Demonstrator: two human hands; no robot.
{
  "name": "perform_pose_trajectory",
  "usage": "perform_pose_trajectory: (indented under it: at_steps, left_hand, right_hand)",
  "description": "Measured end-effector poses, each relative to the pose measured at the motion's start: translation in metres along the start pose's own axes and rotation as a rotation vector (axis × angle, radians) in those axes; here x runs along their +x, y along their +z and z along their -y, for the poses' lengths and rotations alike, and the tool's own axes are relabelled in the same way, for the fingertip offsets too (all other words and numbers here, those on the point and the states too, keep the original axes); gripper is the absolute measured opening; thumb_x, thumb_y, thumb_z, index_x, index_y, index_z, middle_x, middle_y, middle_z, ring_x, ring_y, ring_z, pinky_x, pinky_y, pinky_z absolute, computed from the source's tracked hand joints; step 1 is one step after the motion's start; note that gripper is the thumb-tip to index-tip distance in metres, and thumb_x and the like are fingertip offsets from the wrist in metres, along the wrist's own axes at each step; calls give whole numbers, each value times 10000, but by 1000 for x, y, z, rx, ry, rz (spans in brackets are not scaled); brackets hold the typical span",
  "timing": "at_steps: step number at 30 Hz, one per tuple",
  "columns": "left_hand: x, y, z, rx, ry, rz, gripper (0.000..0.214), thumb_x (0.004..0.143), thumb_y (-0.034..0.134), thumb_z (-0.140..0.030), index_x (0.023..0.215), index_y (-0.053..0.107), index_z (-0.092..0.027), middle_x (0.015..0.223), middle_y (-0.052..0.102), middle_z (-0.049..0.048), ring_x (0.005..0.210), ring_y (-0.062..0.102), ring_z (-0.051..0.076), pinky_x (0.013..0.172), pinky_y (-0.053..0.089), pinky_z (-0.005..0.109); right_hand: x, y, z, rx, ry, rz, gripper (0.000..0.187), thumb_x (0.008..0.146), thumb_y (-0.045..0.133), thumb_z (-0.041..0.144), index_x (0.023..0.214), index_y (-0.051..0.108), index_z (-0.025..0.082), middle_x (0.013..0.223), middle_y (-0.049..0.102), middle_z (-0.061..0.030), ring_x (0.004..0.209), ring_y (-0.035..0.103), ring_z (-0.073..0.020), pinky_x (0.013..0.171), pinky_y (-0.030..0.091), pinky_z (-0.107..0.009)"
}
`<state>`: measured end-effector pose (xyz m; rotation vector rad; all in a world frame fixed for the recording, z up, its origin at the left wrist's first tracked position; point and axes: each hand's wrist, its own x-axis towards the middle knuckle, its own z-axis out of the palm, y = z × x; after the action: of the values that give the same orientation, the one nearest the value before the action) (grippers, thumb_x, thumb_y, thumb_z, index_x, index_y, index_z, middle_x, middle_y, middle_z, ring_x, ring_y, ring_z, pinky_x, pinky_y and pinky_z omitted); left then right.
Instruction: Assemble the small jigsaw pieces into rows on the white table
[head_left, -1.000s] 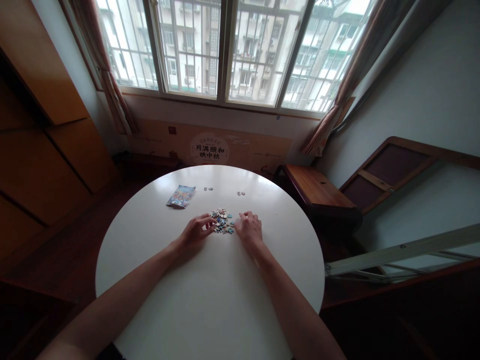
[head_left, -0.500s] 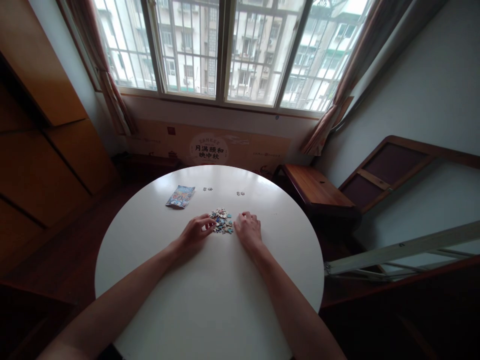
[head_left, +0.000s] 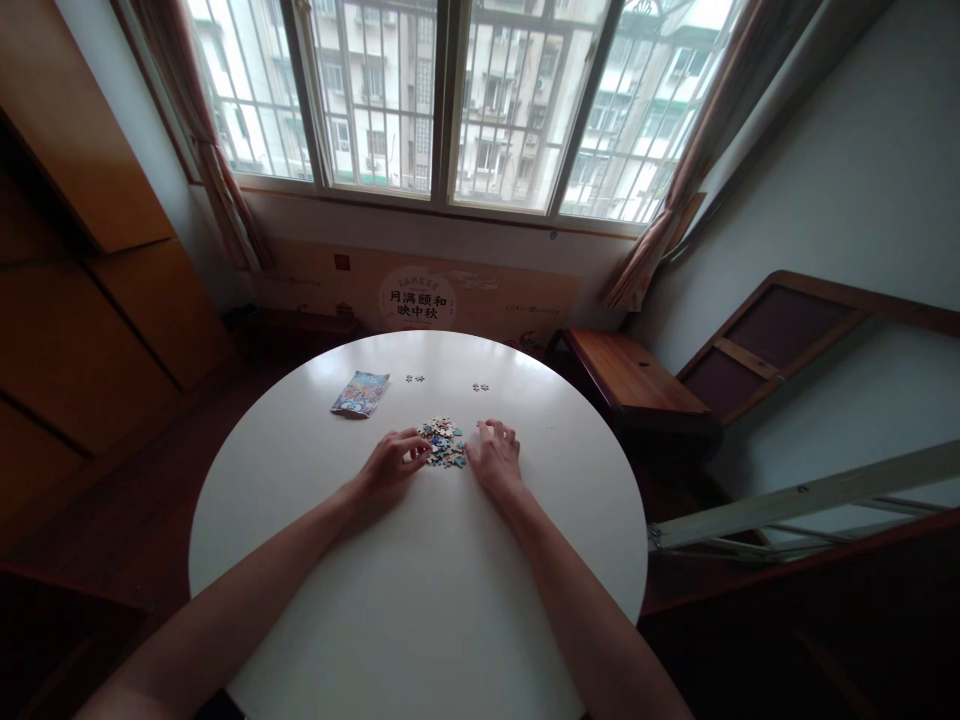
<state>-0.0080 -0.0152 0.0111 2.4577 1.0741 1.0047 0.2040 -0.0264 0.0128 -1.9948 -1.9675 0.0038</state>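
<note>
Blue and white puzzle pieces (head_left: 445,443) lie between left hand (head_left: 394,456) and right hand (head_left: 495,454), both curled, grip unclear.

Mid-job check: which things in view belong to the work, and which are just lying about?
Part of the work:
pile of jigsaw pieces, between left hand and right hand
left set and right set of pieces, beyond the pile
table, under them
packet, probably

Just there:
bench
printed panel
curtains
</note>
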Motion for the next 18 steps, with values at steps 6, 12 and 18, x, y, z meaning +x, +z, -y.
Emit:
perform_pose_trajectory:
  at_steps: [6, 12, 18]
  left_hand:
    - [1, 0, 0, -6, 5, -14, 121, 832, 560, -203, 820, 676, -172, 766, 622, 18, 658, 571, 107, 701, 424, 236]
    - [0, 0, 0, -60, -21, 3, 142, 840, 539, -214, 832, 673, -170, 782, 612, 24, 659, 558, 106, 661, 435, 220]
    - [-1, 2, 1, -59, -32, 16, 171, 864, 513, -245, 839, 665, -172, 754, 602, 17, 634, 549, 101, 632, 427, 209]
  right_hand:
    - [0, 2, 0, -10, -3, 24, 443, 876, 449, 430, 1245, 510, 193, 1303, 464, -109, 1185, 322, -290, 940, 293, -384]
    - [1, 2, 0, -6, -10, 24, 437, 876, 441, 425, 1243, 511, 198, 1311, 471, -102, 1187, 334, -282, 943, 286, -385]
    - [2, 5, -2, 31, -15, -29, 432, 861, 460, 411, 1228, 535, 194, 1319, 480, -82, 1170, 365, -267, 937, 301, -367]
